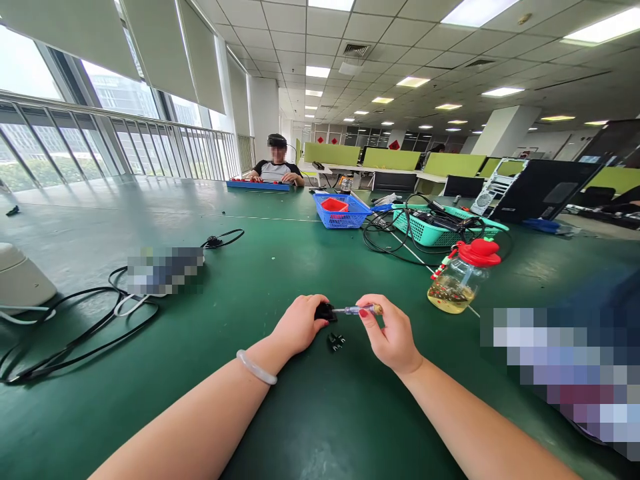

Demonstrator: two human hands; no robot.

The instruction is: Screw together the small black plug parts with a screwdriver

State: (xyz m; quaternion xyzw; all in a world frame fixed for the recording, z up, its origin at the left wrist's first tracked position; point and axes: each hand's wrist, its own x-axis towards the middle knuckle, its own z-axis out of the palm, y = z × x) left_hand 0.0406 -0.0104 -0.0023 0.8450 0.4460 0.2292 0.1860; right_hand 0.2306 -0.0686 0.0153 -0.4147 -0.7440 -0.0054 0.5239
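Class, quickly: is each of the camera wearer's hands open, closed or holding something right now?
Left hand: closed, holding a small black part.
Right hand: closed, holding a screwdriver by its handle.

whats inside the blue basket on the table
A red-orange item lies inside the blue basket. Whatever is underneath that item is covered, so I can't tell.

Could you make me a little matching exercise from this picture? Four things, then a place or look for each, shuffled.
Things:
1. Screwdriver
2. Small black part
3. Bottle
4. Blue basket

Descriptions:
A. Topped with a red lid
B. Has something red inside
C. Held in the right hand
D. Held in the left hand

Pairs: 1-C, 2-D, 3-A, 4-B
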